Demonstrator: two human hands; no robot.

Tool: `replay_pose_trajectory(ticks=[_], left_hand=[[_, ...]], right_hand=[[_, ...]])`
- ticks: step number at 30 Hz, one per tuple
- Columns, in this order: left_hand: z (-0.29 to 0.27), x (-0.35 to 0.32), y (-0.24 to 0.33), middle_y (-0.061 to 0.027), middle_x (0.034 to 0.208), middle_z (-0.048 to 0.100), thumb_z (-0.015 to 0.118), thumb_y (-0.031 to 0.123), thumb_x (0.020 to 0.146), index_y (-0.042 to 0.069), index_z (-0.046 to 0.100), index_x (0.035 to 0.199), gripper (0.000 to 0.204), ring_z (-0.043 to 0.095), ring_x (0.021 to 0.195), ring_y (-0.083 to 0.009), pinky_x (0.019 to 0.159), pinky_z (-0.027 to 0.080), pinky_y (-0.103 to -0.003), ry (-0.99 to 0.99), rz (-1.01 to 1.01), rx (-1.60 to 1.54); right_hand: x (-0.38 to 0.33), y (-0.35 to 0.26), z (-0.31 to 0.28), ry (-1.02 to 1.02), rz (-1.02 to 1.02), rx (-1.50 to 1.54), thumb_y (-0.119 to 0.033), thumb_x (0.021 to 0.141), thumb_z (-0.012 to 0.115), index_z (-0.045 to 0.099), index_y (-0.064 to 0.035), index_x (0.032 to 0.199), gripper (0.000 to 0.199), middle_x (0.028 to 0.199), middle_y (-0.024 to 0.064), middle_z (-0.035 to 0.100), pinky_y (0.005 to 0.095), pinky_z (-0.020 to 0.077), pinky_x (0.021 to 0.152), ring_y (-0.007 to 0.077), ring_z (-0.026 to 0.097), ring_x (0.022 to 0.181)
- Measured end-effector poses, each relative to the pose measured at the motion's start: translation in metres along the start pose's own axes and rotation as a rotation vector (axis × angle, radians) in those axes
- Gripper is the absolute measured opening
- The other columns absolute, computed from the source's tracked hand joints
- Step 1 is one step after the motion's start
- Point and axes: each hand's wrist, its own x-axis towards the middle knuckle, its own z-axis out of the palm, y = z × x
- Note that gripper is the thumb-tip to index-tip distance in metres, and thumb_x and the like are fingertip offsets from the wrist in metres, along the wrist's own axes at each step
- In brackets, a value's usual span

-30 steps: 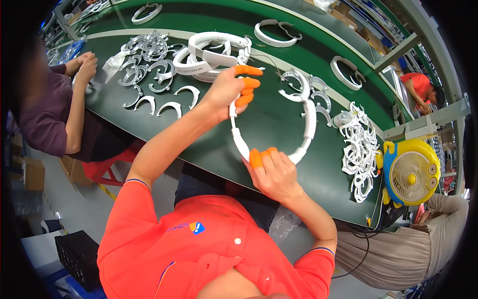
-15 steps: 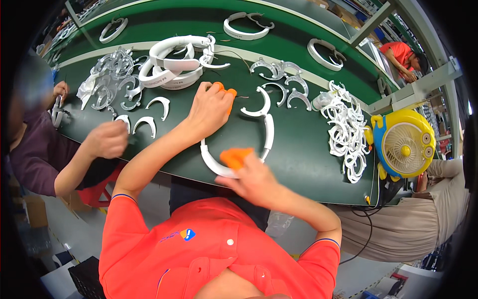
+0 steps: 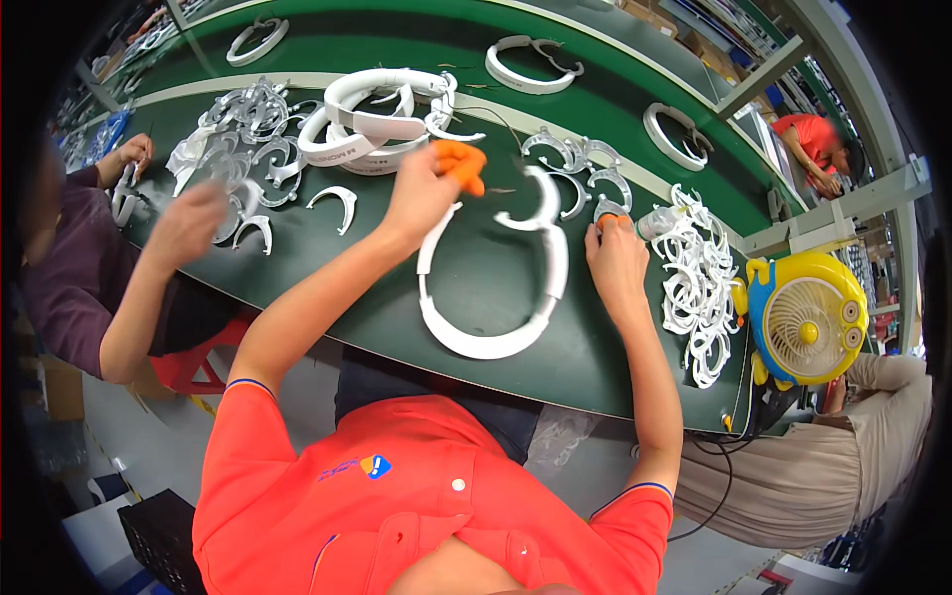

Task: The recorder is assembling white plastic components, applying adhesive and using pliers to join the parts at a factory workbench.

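Green desk (image 3: pixel 486 283) spans this workshop. Over its front edge reach two forearms: the left forearm (image 3: pixel 327 288) slants inward, the right forearm (image 3: pixel 647 367) rises nearly upright. Between them lies an open white neckband (image 3: pixel 484 345). At its left tip, the left hand (image 3: pixel 432 183) is curled narrow; its grip I can't tell. Toward the back-right corner, the right hand's (image 3: pixel 617 256) fingers bunch at a clear curved piece (image 3: pixel 610 207), hold unclear.

An open, white neckband (image 3: pixel 486 344) lies with its bend toward the tabletop's (image 3: pixel 585 352) near edge, gap facing the far.
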Motion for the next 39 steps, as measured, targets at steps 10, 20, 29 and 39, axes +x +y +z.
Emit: replay_pose_trajectory(ticks=[10, 20, 29, 39], left_hand=[[-0.001, -0.009, 0.021, -0.0043, 0.078, 0.064, 0.063, 0.005, 0.083, 0.001, 0.064, 0.101, 0.018, 0.059, 0.067, -0.008, 0.059, 0.046, -0.021, -0.117, 0.349, 0.043], [-0.012, -0.021, 0.023, -0.0132, 0.067, 0.064, 0.06, 0.011, 0.084, 0.002, 0.07, 0.089, 0.014, 0.06, 0.055, -0.0258, 0.052, 0.047, -0.035, -0.323, 0.529, 0.511], [-0.019, -0.022, 0.031, -0.0151, 0.059, 0.06, 0.061, 0.015, 0.076, 0.004, 0.069, 0.078, 0.014, 0.059, 0.057, -0.0334, 0.054, 0.045, -0.042, -0.439, 0.314, 0.916], [-0.022, -0.021, 0.029, -0.0146, 0.059, 0.06, 0.061, 0.015, 0.076, 0.005, 0.07, 0.077, 0.014, 0.059, 0.057, -0.0327, 0.053, 0.045, -0.042, -0.441, 0.326, 0.93]], right_hand=[[-0.012, -0.022, -0.04, 0.375, -0.134, 0.547, 0.001, 0.083, 0.062, 0.063, 0.0038, 0.102, 0.019, 0.08, 0.0099, 0.066, 0.0266, 0.0508, 0.058, 0.0149, 0.064, 0.063], [-0.018, -0.047, -0.043, 0.154, 0.096, 1.43, 0.005, 0.082, 0.061, 0.062, 0.0054, 0.105, 0.022, 0.091, 0.0099, 0.065, 0.0316, 0.0528, 0.077, 0.0208, 0.066, 0.079], [-0.016, -0.046, -0.045, 0.158, 0.084, 1.384, 0.006, 0.082, 0.061, 0.061, 0.0059, 0.106, 0.024, 0.094, 0.0094, 0.063, 0.0333, 0.054, 0.081, 0.0199, 0.064, 0.085], [-0.011, -0.038, -0.039, 0.111, 0.113, 1.435, 0.002, 0.085, 0.059, 0.06, 0.0056, 0.107, 0.023, 0.096, 0.0111, 0.064, 0.0333, 0.0513, 0.08, 0.0224, 0.065, 0.084]])
